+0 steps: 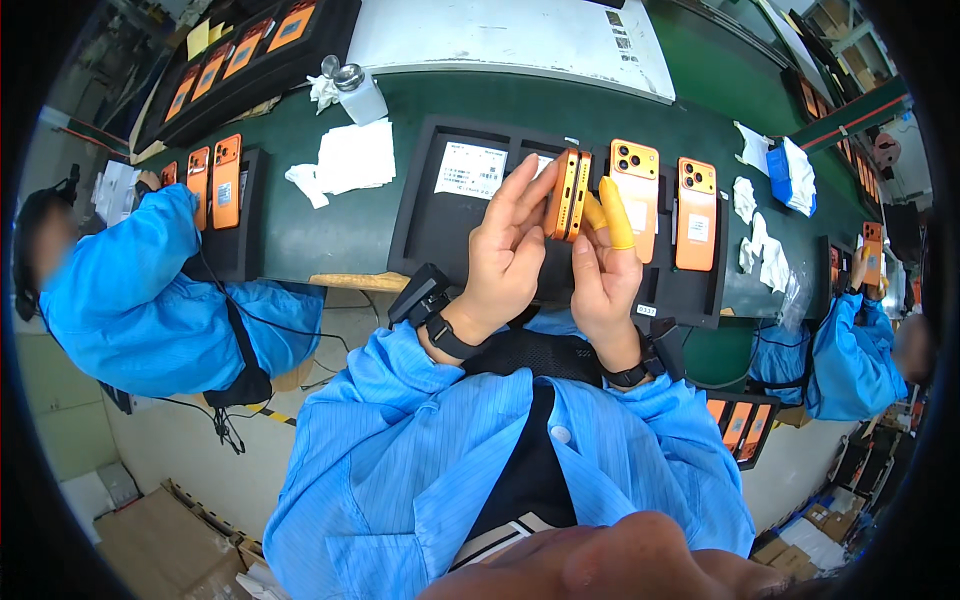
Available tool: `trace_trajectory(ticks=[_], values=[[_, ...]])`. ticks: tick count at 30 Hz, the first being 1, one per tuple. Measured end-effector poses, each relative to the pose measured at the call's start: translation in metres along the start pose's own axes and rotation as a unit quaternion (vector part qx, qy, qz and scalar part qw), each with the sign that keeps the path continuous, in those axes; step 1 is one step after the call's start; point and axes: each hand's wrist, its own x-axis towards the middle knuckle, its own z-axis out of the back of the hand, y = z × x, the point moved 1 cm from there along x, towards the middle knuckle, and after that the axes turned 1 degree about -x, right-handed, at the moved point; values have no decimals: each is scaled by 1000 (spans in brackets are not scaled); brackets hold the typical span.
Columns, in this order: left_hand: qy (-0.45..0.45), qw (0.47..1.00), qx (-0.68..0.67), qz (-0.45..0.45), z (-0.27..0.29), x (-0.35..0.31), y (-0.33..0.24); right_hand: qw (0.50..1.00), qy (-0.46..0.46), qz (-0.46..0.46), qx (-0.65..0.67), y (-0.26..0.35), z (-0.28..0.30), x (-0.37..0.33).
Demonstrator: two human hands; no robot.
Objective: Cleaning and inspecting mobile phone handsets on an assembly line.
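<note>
The left hand (505,250) and the right hand (603,270) hold two thin orange phones (567,195) pressed together, standing on edge between them. The fingers of both hands are closed around the phones, above a flat black foam tray (440,225) on the green table (330,225). A yellow rubber finger cover (616,215) sits on one right finger. Two more orange phones (695,215) lie face down in the tray, just to the right. White cloths (355,157) lie near the tray, to its left.
</note>
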Motion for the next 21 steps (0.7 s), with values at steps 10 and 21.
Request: trace_trajectory(ticks=[10,21], values=[[-19,1000,-4,14,-3,-5,-5,1000,-2,4,21,4,-1,-5],[48,995,81,35,-6,3,-21,999,-5,-50,0,26,1,2]])
